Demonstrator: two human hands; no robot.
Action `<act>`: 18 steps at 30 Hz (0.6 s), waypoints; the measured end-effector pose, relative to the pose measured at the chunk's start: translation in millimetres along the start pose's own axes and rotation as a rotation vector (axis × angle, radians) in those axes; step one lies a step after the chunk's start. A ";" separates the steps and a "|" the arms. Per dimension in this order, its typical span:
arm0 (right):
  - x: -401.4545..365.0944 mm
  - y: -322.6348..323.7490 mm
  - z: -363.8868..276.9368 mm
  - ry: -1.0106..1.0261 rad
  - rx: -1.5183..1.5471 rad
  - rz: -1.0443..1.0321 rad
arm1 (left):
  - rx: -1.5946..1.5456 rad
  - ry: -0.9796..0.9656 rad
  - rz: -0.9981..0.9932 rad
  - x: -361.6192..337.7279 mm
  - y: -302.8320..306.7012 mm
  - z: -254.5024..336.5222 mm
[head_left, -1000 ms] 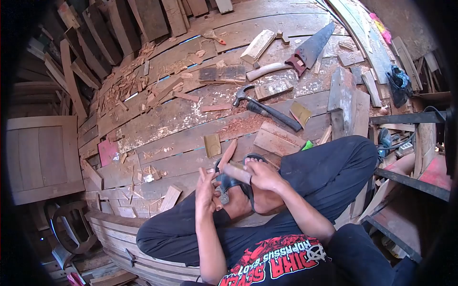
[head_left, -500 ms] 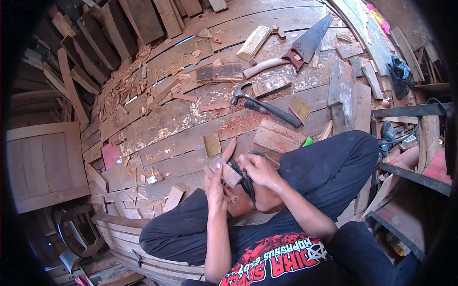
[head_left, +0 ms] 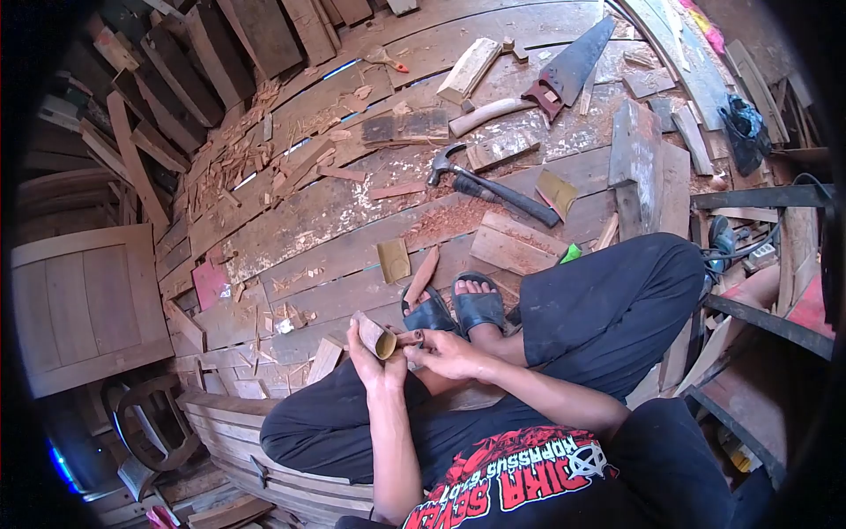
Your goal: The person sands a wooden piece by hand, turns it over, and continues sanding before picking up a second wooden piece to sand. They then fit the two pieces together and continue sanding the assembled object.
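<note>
Between my crossed legs, my left hand [head_left: 382, 366] is wrapped round a curled piece of sandpaper [head_left: 376, 337], brown outside and yellowish inside. My right hand [head_left: 441, 353] pinches a small reddish-brown wooden piece [head_left: 411, 338], whose end touches or nearly touches the open edge of the curl. The far end of the wooden piece is hidden by my fingers. Just beyond my hands are my feet in black sandals [head_left: 478, 307], with a pointed wood strip [head_left: 425, 275] beside the left one.
A hammer [head_left: 507, 198], a handsaw [head_left: 568, 70], a brush [head_left: 384, 60], wood blocks [head_left: 514, 245] and two yellowish sheets [head_left: 393, 261] lie on the plank floor [head_left: 308, 264] among shavings. A wooden panel [head_left: 84, 309] stands left; a metal frame [head_left: 758, 198] is at right.
Both hands have moved down and toward my body. The sandpaper has turned so its yellowish inside shows, my right hand has come lower beside it, and both sandals are now uncovered.
</note>
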State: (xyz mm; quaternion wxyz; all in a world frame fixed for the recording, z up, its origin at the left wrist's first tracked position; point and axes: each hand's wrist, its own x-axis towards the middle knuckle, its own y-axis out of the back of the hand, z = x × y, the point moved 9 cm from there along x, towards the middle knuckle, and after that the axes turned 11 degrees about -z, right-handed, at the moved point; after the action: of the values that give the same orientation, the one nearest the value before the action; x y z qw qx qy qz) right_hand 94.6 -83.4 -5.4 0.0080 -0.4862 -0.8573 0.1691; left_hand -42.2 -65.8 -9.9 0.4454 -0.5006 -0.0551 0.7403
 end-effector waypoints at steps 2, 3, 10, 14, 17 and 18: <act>0.9 1.3 22.4 -0.185 -0.006 -0.017 | 0.024 0.000 -0.032 -4.2 2.4 1.6; -0.6 2.6 33.6 -0.279 -0.012 -0.024 | 0.033 0.007 -0.049 -7.1 1.6 1.1; 4.7 32.3 -6.5 -0.005 -0.015 0.145 | -0.008 -0.017 -0.088 -16.9 -22.5 3.4; 6.5 51.8 3.8 -0.004 0.346 0.283 | -0.038 -0.111 -0.141 -12.5 -17.7 29.3; -3.7 94.5 -1.8 -0.042 0.360 0.512 | 0.038 -0.196 -0.075 -2.6 -6.1 55.8; -6.9 111.7 1.5 0.012 0.312 0.613 | 0.010 -0.234 -0.044 9.6 14.0 63.2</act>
State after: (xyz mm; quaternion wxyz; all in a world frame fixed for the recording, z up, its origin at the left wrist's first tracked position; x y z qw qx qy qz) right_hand 190.7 -37.2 -39.0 0.0360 -0.7152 -0.6350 0.2896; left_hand -101.5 -44.2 7.2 0.4545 -0.4072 -0.1143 0.7839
